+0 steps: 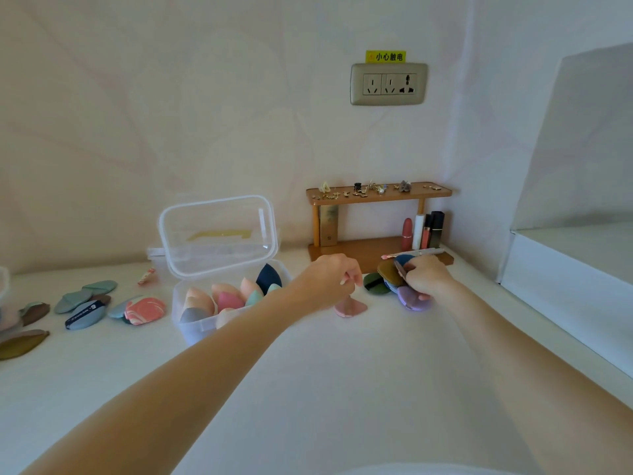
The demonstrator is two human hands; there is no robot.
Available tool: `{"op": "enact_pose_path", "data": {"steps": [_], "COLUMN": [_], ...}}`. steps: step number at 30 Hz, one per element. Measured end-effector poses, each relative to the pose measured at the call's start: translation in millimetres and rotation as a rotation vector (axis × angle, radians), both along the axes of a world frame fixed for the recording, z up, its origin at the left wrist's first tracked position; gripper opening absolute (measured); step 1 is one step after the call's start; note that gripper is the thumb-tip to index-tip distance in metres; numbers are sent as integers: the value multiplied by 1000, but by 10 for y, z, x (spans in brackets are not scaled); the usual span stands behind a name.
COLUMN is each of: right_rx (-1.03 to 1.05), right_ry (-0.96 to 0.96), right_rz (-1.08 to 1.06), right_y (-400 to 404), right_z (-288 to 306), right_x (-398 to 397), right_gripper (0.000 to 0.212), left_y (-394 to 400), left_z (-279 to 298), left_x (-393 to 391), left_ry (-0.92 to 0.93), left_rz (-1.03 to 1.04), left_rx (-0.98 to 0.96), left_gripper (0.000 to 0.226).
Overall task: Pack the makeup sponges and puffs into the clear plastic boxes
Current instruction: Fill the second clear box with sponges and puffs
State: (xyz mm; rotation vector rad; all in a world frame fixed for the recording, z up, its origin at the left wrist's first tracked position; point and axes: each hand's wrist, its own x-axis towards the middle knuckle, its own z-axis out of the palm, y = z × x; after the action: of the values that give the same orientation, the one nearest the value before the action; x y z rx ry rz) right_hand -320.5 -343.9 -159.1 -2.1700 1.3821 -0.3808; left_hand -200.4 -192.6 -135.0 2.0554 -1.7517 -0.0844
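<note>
A clear plastic box (pixel 185 329) stands left of centre, its lid (pixel 219 234) leaning open behind it. Inside are several sponges, pink, peach, grey and dark blue. My left hand (pixel 329 279) pinches the tip of a pink drop-shaped puff (pixel 351 307) that rests on the white table. My right hand (pixel 426 277) is shut on a stack of puffs (pixel 390 272), olive, blue and brown, with a purple puff (pixel 409 299) below the fingers. A dark green puff (pixel 375 283) lies between my hands.
Several loose puffs (pixel 82 303) lie on the table at the left. A wooden shelf (pixel 376 193) with jewellery and lipsticks (pixel 424 229) stands against the wall behind my hands. A white box (pixel 565 269) fills the right side. A wall socket (pixel 388 84) is above.
</note>
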Motion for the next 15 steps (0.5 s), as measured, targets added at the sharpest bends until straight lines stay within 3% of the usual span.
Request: {"op": "enact_pose_path", "data": {"steps": [6, 9, 11, 15], "right_rx": [-197, -253, -252, -316], "right_ry": [-332, -447, -452, -347], "right_rz": [-70, -58, -47, -58], "right_y": [35, 111, 167, 271], "right_z": [80, 184, 224, 214], "right_x": [-106, -73, 0, 161], "right_gripper": [25, 5, 18, 10], "left_y": [-50, -25, 31, 225], "left_z": [-1, 19, 40, 73], "left_x": [-53, -52, -34, 104], "left_ry": [-20, -21, -8, -2], "left_rz": [-16, -21, -24, -6], "left_rx": [-6, -29, -67, -154], "left_gripper": [24, 23, 23, 23]}}
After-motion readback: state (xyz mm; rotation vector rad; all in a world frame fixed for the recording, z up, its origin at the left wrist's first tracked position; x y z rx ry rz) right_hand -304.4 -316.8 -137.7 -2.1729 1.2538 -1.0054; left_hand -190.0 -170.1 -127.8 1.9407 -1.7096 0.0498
